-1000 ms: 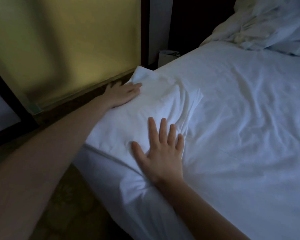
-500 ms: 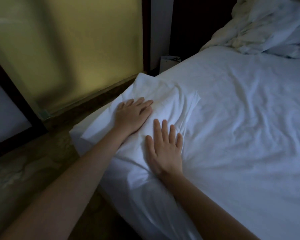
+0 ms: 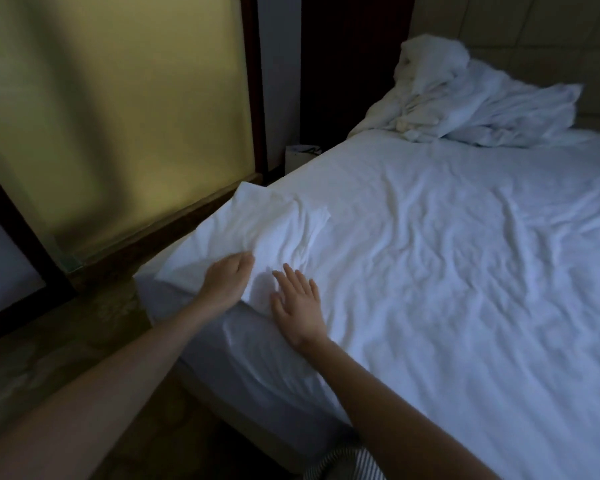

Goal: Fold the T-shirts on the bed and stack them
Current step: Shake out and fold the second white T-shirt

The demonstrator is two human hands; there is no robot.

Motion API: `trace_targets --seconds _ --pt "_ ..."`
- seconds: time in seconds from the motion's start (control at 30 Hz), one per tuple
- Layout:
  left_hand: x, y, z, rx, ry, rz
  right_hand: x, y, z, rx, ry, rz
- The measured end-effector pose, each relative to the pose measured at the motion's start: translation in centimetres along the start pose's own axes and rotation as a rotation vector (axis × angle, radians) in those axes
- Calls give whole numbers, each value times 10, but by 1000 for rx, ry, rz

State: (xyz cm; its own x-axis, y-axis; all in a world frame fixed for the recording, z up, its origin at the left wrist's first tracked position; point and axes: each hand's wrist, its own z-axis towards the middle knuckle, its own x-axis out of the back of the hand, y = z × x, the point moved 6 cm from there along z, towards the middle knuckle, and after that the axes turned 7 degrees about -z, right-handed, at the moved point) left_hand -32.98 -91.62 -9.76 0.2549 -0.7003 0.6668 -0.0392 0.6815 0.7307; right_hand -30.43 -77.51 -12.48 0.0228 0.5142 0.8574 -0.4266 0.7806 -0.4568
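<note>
bed (image 3: 465,289): folded t-shirt (image 3: 257,233), crumpled duvet (image 3: 482,109)

Open sheet (image 3: 465,289) lies right of the folded T-shirt (image 3: 257,233); crumpled bedding (image 3: 482,112) blocks the far end.

White T-shirt (image 3: 274,233), folded to a rough rectangle, lying flat on the bed (image 3: 465,306) at its near-left corner. The garment's long side runs along the bed's left edge and reaches it. A stepped edge on the right side shows more than one folded layer. The far end is fairly smooth. The near end is creased and bunched, with a small fold of cloth raised close to the bed's near edge. Shirt and sheet are both white, the sheet wrinkled throughout.
</note>
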Motion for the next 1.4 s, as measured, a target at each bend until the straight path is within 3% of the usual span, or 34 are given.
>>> trace_targets --seconds 0.07,0.2,0.47,0.77,0.97,1.13,1.27,1.4 --pt "0 26 -13 -11 27 -19 21 8 -18 0 59 59" --pt "-31 86 -40 -102 -121 -49 79 30 -56 -6 307 85" --pt "-149 232 -113 -153 -480 -312 207 125 -168 -292 579 60" --pt "-294 386 -248 -324 -859 -348 315 245 -356 -668 646 -12" --pt "-367 467 -350 -261 -1185 -416 366 306 -472 -921 727 -56" --pt "-421 526 -401 -373 -1259 -411 412 339 -541 -1058 757 -253" --pt "-471 562 -416 -467 -1213 -426 441 361 -583 -1120 788 -400" --pt "-524 590 -429 -405 -1219 -476 449 387 -606 -1183 803 -444"
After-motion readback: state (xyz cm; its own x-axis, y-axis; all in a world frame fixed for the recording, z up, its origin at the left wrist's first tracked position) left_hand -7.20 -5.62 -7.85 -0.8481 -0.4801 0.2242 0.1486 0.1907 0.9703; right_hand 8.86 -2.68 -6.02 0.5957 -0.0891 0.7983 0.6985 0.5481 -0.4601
